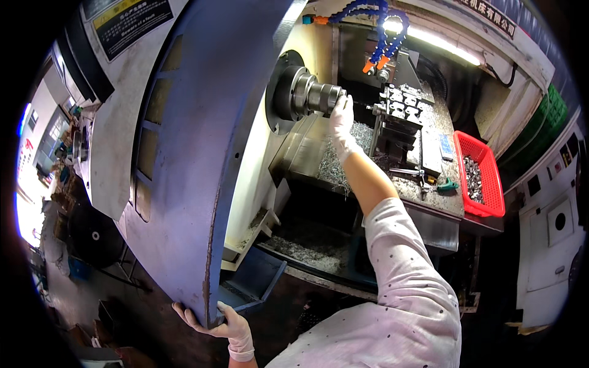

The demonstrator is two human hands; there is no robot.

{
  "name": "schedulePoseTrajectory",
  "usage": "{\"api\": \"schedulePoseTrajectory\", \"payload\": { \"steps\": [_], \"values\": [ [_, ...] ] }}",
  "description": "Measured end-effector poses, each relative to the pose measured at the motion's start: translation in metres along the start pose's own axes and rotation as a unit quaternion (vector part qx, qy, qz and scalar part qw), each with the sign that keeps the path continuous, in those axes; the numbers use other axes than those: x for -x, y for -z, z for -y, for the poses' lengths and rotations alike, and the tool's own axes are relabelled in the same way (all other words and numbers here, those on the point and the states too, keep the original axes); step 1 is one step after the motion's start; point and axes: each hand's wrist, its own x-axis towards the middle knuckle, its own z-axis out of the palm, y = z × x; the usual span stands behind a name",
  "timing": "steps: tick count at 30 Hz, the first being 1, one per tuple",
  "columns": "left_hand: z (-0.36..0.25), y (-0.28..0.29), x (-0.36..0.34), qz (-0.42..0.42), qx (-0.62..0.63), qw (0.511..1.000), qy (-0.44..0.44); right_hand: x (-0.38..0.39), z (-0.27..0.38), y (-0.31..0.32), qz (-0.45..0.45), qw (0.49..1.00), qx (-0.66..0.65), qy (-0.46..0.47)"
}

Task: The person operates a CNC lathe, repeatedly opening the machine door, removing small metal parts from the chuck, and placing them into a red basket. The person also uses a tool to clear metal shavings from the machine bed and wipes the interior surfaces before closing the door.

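Note:
My left hand [224, 326], in a white glove, grips the lower edge of a large blue machine door [202, 122], thumb on one side and fingers on the other. My right hand [342, 122], gloved as well, reaches into the lathe with its fingertips closed together at the front end of the steel collet chuck [316, 96]. Whatever small thing those fingers may hold is hidden by them. Just right of this hand stands a tool block [399, 110] with several clamped tools, littered with metal chips.
Blue coolant hoses [385, 30] with orange nozzles hang above the tool block. A red plastic basket [494, 178] of small metal parts stands on the right. Chips [343, 162] lie heaped below the chuck. A lit tube lamp [445, 46] runs along the upper back.

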Motion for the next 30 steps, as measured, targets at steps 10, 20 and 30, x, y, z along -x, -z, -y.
{"api": "schedulePoseTrajectory", "payload": {
  "steps": [10,20,30],
  "values": [
    [0.033,0.028,-0.013,0.125,0.169,0.976,-0.051,0.014,0.019,0.012,0.042,0.990,0.081,0.103],
    [0.103,-0.036,-0.250,0.047,0.134,0.988,-0.064,0.012,0.007,0.006,-0.139,0.978,0.095,0.119],
    [0.135,-0.097,-0.338,0.002,-0.105,0.979,-0.177,0.018,0.015,0.005,-0.124,0.983,0.106,0.089]
  ]
}}
